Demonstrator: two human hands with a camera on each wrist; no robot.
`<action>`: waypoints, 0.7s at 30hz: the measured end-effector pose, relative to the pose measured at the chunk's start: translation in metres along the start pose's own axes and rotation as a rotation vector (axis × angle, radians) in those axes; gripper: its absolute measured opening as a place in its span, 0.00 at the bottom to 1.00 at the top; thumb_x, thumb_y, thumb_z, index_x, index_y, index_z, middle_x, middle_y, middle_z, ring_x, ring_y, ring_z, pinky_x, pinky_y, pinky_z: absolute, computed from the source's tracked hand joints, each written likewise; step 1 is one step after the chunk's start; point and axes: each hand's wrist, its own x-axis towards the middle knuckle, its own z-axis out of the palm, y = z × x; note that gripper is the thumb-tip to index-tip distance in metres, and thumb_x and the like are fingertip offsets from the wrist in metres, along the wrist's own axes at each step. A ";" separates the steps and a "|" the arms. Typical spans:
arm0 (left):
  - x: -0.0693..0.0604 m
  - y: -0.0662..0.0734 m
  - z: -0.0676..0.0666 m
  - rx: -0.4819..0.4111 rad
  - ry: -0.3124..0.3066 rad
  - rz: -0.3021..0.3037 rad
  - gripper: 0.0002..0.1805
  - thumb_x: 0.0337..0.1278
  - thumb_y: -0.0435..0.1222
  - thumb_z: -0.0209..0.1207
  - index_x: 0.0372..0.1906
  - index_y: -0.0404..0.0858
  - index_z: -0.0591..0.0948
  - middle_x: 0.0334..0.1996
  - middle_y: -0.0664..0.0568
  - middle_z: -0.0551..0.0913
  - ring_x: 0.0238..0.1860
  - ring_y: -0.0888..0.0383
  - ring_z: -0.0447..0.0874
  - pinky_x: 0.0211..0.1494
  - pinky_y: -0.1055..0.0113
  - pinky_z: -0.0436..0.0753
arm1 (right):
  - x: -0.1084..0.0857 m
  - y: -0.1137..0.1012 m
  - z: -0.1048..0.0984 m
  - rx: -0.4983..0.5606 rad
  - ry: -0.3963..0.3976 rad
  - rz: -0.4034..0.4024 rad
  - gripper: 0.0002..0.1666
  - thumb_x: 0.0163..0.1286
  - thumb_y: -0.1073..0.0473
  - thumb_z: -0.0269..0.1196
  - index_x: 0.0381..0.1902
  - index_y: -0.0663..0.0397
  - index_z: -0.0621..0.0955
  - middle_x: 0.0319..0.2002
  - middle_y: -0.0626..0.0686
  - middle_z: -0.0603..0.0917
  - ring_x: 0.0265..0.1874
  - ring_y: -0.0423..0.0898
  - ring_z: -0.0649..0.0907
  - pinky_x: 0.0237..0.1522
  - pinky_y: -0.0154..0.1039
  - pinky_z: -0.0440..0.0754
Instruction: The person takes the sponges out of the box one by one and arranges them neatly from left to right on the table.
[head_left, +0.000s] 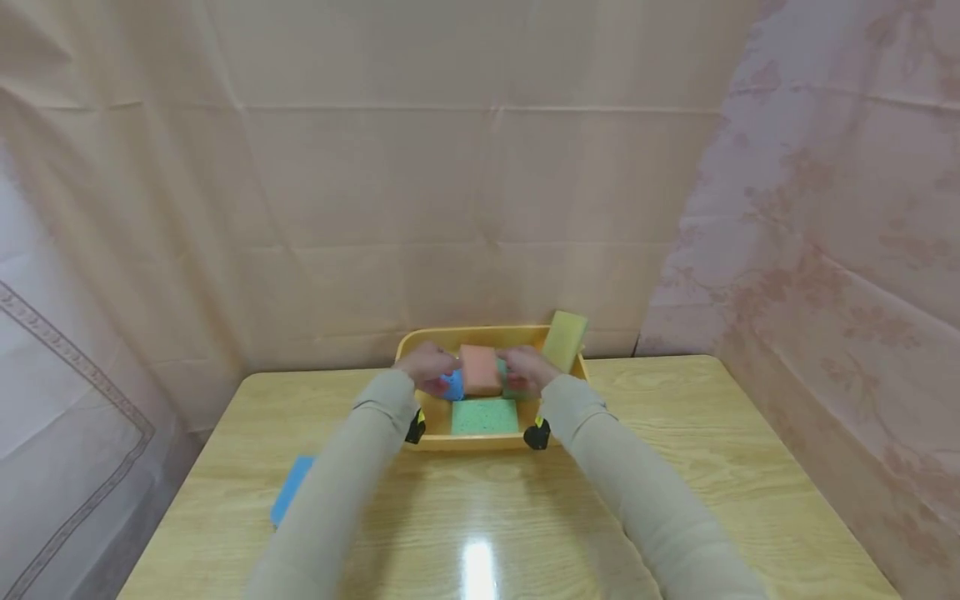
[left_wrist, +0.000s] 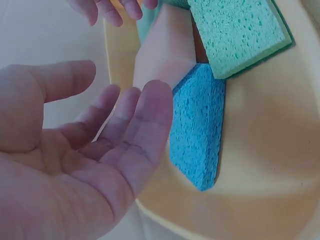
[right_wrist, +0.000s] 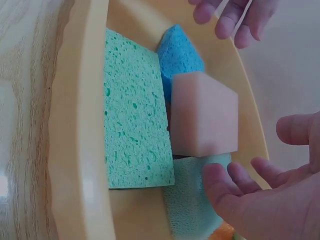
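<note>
A bright reflection [head_left: 478, 571] gleams on the wood-grain bench [head_left: 465, 492] before a yellow tub [head_left: 480, 445], where a person's left hand [head_left: 428, 364] and right hand [head_left: 528, 367], apart, fingers loose, flank a pink sponge [head_left: 481, 372] inside; creased beige curtain [head_left: 480, 200] hangs behind.

Along the table's [head_left: 750, 475] back edge, the basin [head_left: 465, 444] looks like smooth, faintly glossy plastic. The green sponge [right_wrist: 137, 110] and blue sponge [left_wrist: 197, 130] are matt and rough with pores; the pink block [right_wrist: 205, 115] is smooth, matt foam. Glossy wood grain covers the table; creased cloth [head_left: 480, 208] hangs behind.
</note>
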 end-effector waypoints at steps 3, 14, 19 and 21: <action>0.010 -0.002 0.005 -0.031 0.039 -0.020 0.16 0.71 0.37 0.56 0.50 0.27 0.81 0.55 0.35 0.80 0.43 0.44 0.86 0.49 0.56 0.87 | 0.004 0.000 0.000 -0.006 0.009 0.003 0.34 0.79 0.55 0.54 0.76 0.62 0.60 0.69 0.64 0.67 0.52 0.55 0.76 0.62 0.50 0.76; 0.034 -0.014 0.023 -0.146 0.020 -0.074 0.06 0.70 0.32 0.53 0.35 0.33 0.74 0.37 0.44 0.77 0.36 0.51 0.81 0.52 0.56 0.85 | 0.008 -0.002 0.001 0.022 -0.060 0.026 0.26 0.79 0.56 0.55 0.68 0.63 0.70 0.31 0.50 0.72 0.23 0.40 0.70 0.36 0.36 0.74; 0.029 -0.012 0.026 -0.183 0.019 -0.058 0.08 0.72 0.33 0.54 0.42 0.30 0.76 0.38 0.45 0.76 0.44 0.46 0.83 0.58 0.52 0.82 | 0.009 -0.001 0.002 0.041 -0.060 0.037 0.27 0.79 0.56 0.54 0.70 0.65 0.69 0.34 0.51 0.73 0.26 0.41 0.73 0.40 0.36 0.76; 0.027 -0.010 0.027 -0.187 0.017 -0.049 0.07 0.72 0.34 0.55 0.41 0.31 0.76 0.38 0.45 0.75 0.47 0.44 0.83 0.59 0.51 0.82 | 0.014 0.001 0.001 0.046 -0.057 0.043 0.26 0.79 0.56 0.54 0.68 0.65 0.69 0.34 0.50 0.74 0.25 0.40 0.73 0.38 0.34 0.77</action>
